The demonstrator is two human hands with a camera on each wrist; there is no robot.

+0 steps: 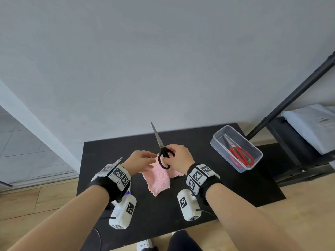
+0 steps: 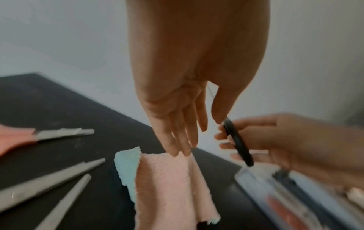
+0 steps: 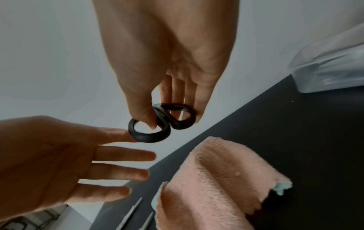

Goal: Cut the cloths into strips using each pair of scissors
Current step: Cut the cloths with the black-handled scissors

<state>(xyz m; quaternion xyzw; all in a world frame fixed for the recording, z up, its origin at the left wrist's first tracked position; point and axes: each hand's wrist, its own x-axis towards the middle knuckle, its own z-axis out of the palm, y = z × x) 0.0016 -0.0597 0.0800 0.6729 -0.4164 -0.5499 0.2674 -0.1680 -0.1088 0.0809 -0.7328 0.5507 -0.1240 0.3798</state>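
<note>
Pinching the black scissors by their handle loops, the right hand holds them blades-up above the pink cloth on the black table, the left hand hovering flat-fingered beside them before a grey wall.

The table top is black. The cloth is pink on its upper face and light blue-green on the underside. The scissors have black handle loops and grey metal blades. A second pair of scissors has red handles and lies in a clear, colourless plastic container. Both wristbands are black. The blocks mounted on them are white with black-and-white square marker patterns. The wall is pale grey. The floor is light wood-toned.
</note>
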